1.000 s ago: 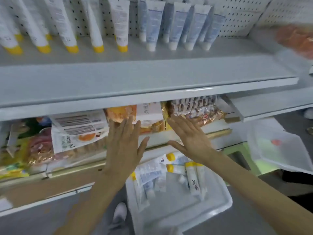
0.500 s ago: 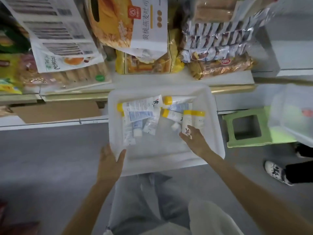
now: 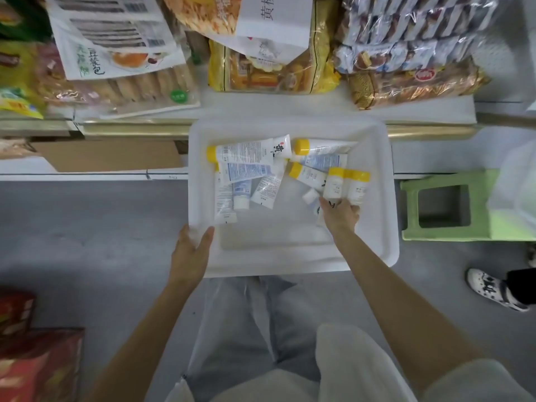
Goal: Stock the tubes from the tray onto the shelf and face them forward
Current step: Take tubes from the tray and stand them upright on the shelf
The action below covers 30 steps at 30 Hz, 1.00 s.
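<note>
Grey floor (image 3: pixel 87 227) fills the head view, and a low shelf (image 3: pixel 290 108) with snack bags (image 3: pixel 272 68) runs along 12 o'clock. At the centre sits the white tray (image 3: pixel 290 256), with the tubes (image 3: pixel 246 150) lying mixed in its far half. The left hand (image 3: pixel 190 248) grips the tray's rim at 7 o'clock, thumb inside. The right hand (image 3: pixel 339 217) curls its fingers on the lower ends of two yellow-capped tubes (image 3: pixel 333 184) at 3 o'clock of the tray. A green stool (image 3: pixel 412 210) stands at 3 o'clock, and another person's shoe (image 3: pixel 493 288) is at 4 o'clock.
</note>
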Each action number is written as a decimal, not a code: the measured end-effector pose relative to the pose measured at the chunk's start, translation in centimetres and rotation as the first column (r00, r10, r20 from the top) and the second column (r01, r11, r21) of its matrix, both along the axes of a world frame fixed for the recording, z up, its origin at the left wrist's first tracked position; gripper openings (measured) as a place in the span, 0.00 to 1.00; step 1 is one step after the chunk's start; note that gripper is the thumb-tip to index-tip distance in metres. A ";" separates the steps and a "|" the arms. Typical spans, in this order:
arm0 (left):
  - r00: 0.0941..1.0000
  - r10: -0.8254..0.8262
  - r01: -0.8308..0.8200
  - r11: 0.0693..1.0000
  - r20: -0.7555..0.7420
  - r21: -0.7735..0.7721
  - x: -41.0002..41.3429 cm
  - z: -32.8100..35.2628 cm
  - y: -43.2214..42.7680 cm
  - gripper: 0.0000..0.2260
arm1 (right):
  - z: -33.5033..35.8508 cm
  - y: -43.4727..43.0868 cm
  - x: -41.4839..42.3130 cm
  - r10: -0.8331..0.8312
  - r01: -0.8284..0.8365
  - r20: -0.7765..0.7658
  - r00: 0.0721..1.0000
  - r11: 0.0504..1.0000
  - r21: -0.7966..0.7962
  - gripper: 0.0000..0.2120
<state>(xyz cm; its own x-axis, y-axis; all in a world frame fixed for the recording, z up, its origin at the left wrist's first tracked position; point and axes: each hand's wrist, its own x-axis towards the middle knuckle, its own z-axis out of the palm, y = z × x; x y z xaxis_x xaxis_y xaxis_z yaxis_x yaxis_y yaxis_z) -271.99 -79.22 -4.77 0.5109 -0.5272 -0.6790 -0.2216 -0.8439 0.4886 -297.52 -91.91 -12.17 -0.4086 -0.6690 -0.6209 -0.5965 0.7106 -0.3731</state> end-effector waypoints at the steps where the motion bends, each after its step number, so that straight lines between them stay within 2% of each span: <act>1: 1.000 0.008 -0.008 1.000 -0.004 -0.005 -0.1 0.1 0.0 0.26 | -0.1 -0.1 0.1 -0.036 0.036 -0.008 0.999 0.999 -0.009 0.28; 3: 1.000 0.017 -0.017 1.000 -0.012 -0.013 -0.2 0.4 0.2 0.26 | -0.2 -0.3 0.6 -0.093 0.092 -0.032 0.995 0.995 -0.033 0.28; 6: 1.000 0.016 -0.016 1.000 -0.021 -0.012 -0.3 0.6 0.6 0.26 | -0.4 0.1 1.6 -0.090 0.087 -0.075 0.993 0.996 -0.032 0.29; 9: 1.000 0.014 -0.014 1.000 -0.020 -0.013 -0.3 0.6 0.9 0.25 | -0.9 0.8 2.5 -0.107 0.105 -0.036 0.994 0.993 -0.050 0.32; 13: 1.000 0.021 -0.021 1.000 -0.020 -0.010 -0.2 0.3 1.2 0.25 | -1.6 0.7 2.6 -0.206 0.206 0.010 0.978 0.973 -0.107 0.30; 17: 0.999 0.032 -0.032 0.999 -0.014 -0.007 0.2 0.2 1.5 0.24 | -1.1 -0.1 2.3 -0.321 0.343 0.188 0.928 0.934 -0.101 0.14; 18: 0.999 0.041 -0.041 0.999 -0.010 -0.010 0.2 0.3 1.5 0.24 | -0.6 -0.2 2.3 -0.321 0.348 0.229 0.919 0.933 -0.090 0.12; 21: 0.997 0.054 -0.051 0.997 0.053 -0.065 0.1 1.0 1.4 0.24 | 0.9 0.2 1.9 -0.244 0.286 0.357 0.902 0.956 -0.069 0.07; 23: 0.986 0.009 0.017 0.987 0.167 -0.157 -0.1 1.9 1.1 0.22 | 2.5 1.1 1.8 -0.202 0.253 0.510 0.836 0.967 -0.032 0.11; 26: 0.955 -0.103 0.186 0.939 0.279 -0.291 -0.3 3.1 0.1 0.19 | 5.5 2.9 1.9 -0.026 0.062 0.656 0.754 0.998 -0.031 0.15; 28: 0.947 -0.165 0.255 0.906 0.275 -0.337 -0.4 3.7 -0.8 0.18 | 7.4 3.8 2.5 0.104 -0.079 0.719 0.687 0.995 -0.068 0.16; 30: 0.977 -0.148 0.193 0.916 0.150 -0.352 -0.4 4.0 -1.7 0.16 | 8.3 4.3 3.1 0.201 -0.195 0.740 0.641 0.976 -0.096 0.16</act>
